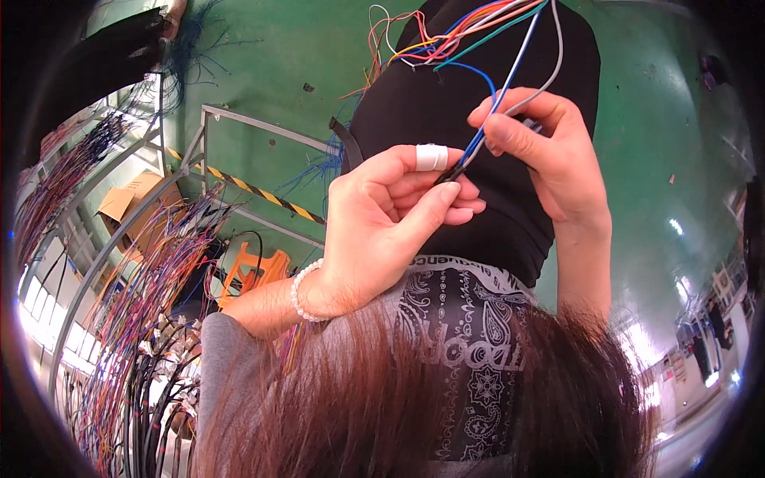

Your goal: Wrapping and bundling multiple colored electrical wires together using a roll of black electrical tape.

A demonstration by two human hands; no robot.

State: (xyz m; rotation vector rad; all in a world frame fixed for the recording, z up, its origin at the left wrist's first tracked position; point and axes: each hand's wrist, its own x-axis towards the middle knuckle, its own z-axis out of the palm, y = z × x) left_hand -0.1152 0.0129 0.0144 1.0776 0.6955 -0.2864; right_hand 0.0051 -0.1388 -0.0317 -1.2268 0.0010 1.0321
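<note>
My left hand (382,215) is closed, its thumb and fingers pinching a small black connector (451,173). White tape is wrapped around its index finger. Thin blue, white and grey wires (519,60) run up from the connector. My right hand (558,151) is just to the right, thumb and index finger closed around these wires a little above the connector. A small dark piece (532,125) shows among its curled fingers; its kind is unclear. A loose bundle of coloured wires (454,40) lies across my black-clad lap (414,103).
At left, many coloured wire bundles (151,279) hang on a metal frame (255,123). Beyond are a cardboard box (131,207), an orange stool (255,267) and yellow-black striped tape (263,193) on the green floor (279,72). A dark-sleeved person's arm (119,60) is at upper left.
</note>
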